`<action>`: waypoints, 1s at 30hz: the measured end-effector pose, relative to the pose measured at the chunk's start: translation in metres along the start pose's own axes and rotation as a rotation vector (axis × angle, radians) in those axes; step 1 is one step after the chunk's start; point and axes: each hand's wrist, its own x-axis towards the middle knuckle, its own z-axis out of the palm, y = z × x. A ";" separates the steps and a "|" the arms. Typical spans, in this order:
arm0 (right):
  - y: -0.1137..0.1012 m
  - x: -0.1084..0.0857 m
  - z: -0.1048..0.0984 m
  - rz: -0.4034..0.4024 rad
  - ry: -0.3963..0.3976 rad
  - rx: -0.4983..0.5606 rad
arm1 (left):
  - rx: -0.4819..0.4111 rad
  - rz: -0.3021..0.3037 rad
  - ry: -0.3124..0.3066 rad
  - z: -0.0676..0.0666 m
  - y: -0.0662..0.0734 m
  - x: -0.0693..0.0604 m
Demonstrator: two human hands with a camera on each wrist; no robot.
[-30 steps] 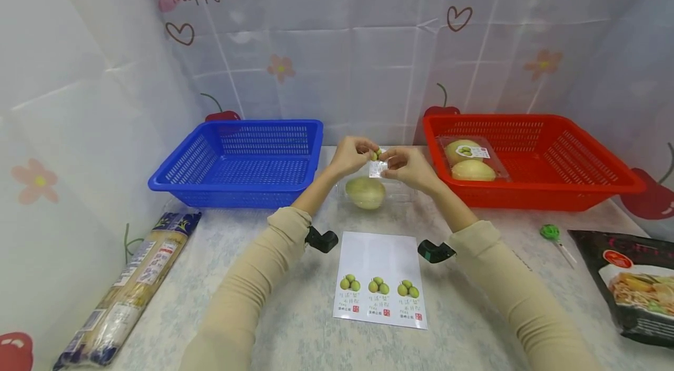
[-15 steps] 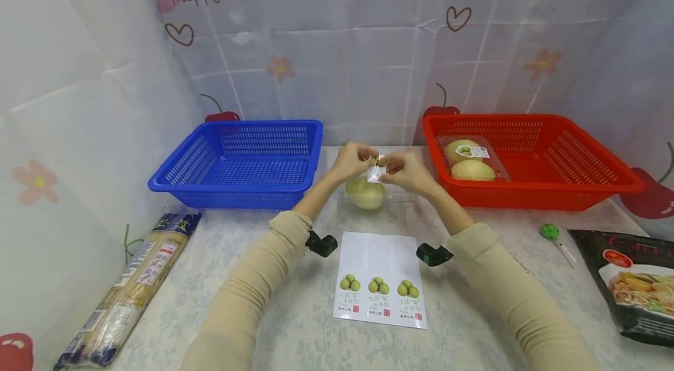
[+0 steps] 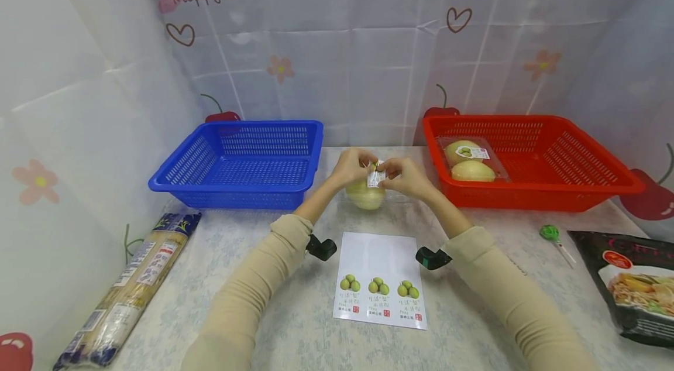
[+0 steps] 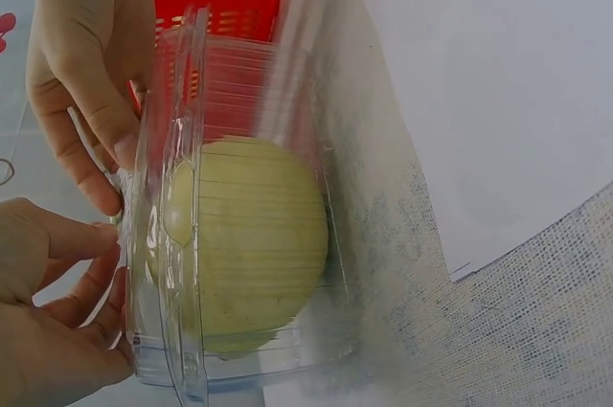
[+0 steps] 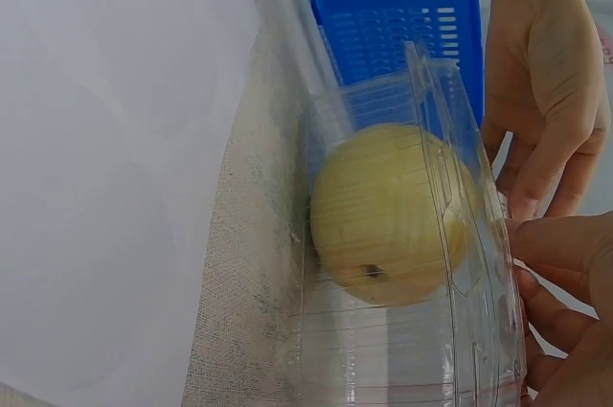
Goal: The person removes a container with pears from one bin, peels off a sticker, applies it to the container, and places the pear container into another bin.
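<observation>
My left hand [image 3: 351, 168] and right hand [image 3: 408, 177] meet over a clear plastic clamshell box [image 5: 421, 350] on the table. Between them they pinch a small white label [image 3: 375, 178] with printed fruit and text, down at the box's lid. Whether the label touches the lid all along cannot be made out. Inside the closed box lies a pale green-yellow melon-like fruit [image 4: 259, 239]. In the left wrist view, the fingertips of both hands are against the lid. Nearer me lies a white label sheet [image 3: 380, 265] with three pear prints along its lower edge.
A blue basket [image 3: 237, 188] stands back left. At back right a red basket [image 3: 537, 195] holds a labelled clear box [image 3: 500, 169] with two fruits. A noodle pack [image 3: 131, 289] lies left; a green lollipop [image 3: 550, 233] and black food packet [image 3: 626, 283] lie right.
Both hands have come down and slightly nearer me with the label, from above the box to its lid. The baskets and the label sheet have stayed put.
</observation>
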 end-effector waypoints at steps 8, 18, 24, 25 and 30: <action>-0.001 -0.001 -0.001 0.043 -0.035 -0.046 | 0.048 0.030 0.008 0.004 -0.003 -0.001; 0.001 -0.001 -0.003 0.042 -0.053 -0.201 | 0.189 0.001 -0.028 0.007 -0.001 -0.008; 0.007 0.000 -0.006 0.016 -0.092 -0.235 | 0.254 -0.064 -0.077 0.004 -0.004 -0.014; 0.008 0.000 -0.006 0.013 -0.103 -0.237 | 0.257 -0.064 -0.090 0.004 -0.005 -0.015; 0.014 0.001 -0.008 0.013 -0.159 -0.238 | 0.253 -0.043 -0.175 -0.001 -0.011 -0.019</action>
